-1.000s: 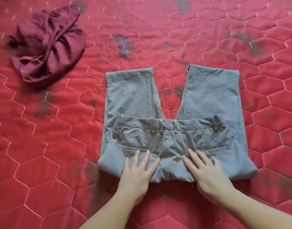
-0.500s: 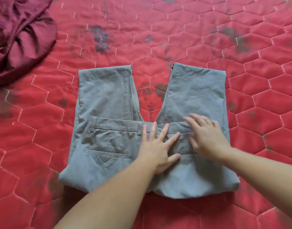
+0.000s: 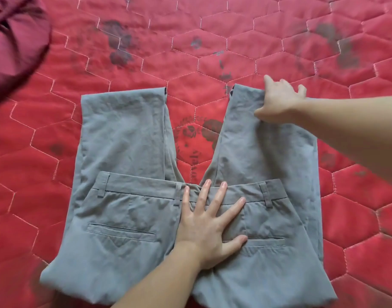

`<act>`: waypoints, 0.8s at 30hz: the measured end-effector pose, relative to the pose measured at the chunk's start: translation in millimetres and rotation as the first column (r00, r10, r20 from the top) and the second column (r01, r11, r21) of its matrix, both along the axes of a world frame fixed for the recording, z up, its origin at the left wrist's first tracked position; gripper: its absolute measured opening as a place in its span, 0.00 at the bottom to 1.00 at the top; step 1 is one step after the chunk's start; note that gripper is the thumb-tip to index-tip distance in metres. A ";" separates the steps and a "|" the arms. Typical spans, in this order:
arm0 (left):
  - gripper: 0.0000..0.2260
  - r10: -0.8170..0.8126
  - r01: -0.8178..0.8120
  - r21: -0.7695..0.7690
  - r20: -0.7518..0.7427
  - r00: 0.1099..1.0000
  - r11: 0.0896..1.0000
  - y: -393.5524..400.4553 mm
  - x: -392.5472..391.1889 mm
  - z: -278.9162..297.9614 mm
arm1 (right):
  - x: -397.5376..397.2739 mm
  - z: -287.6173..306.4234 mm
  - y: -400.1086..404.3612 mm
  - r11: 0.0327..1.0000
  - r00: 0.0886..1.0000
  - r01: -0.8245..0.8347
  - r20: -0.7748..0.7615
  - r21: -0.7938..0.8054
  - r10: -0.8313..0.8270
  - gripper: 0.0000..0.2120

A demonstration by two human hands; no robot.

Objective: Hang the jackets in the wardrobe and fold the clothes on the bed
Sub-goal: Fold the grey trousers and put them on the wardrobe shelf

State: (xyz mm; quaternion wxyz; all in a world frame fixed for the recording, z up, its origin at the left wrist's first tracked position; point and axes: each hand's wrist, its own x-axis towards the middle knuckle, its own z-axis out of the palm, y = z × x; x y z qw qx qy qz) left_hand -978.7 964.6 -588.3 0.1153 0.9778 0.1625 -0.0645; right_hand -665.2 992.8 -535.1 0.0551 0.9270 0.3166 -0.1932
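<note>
Grey trousers are pressed flat and gripped at one folded leg on a red quilted bedspread.

The trousers are laid at the centre of the view, folded so that the waistband lies across the doubled legs, back pockets up, with the two leg folds pointing toward 12 o'clock. The left hand is spread flat, fingers straight and splayed, and is pressed on the middle of the waistband, nothing being grasped. The right hand is placed at about 1 o'clock, on the far end of the right leg fold, whose edge is pinched between curled fingers and thumb. A crumpled maroon garment is seen at 10 o'clock, well apart from the trousers.
</note>
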 end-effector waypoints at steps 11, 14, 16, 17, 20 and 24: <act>0.33 0.027 -0.027 -0.032 0.006 1.000 0.999 0.2 -2.9 -1.3 | -35.8 32.4 -29.7 0.920 0.942 -0.327 0.148 0.217 0.300 0.03; 0.31 0.058 -0.058 -0.136 -0.006 0.998 0.989 6.4 -1.7 10.6 | -76.1 46.2 -55.1 0.892 0.921 -0.386 0.158 0.237 0.357 0.05; 0.26 0.217 -0.182 -0.395 0.047 0.975 0.901 10.9 0.6 24.5 | -110.3 55.3 -71.0 0.859 0.903 -0.429 0.172 0.281 0.395 0.06; 0.22 0.347 -0.255 -0.531 0.079 0.935 0.808 13.7 0.5 33.6 | -127.9 58.8 -78.9 0.847 0.894 -0.447 0.180 0.288 0.410 0.06; 0.11 0.752 -0.432 -0.795 0.046 0.657 0.426 19.2 -9.5 62.4 | -181.5 64.0 -101.4 0.823 0.874 -0.486 0.171 0.293 0.455 0.06; 0.22 0.657 -0.476 -0.806 -0.575 0.488 -0.352 22.1 -38.5 93.4 | -250.1 68.7 -136.1 0.775 0.822 -0.568 0.132 0.279 0.555 0.05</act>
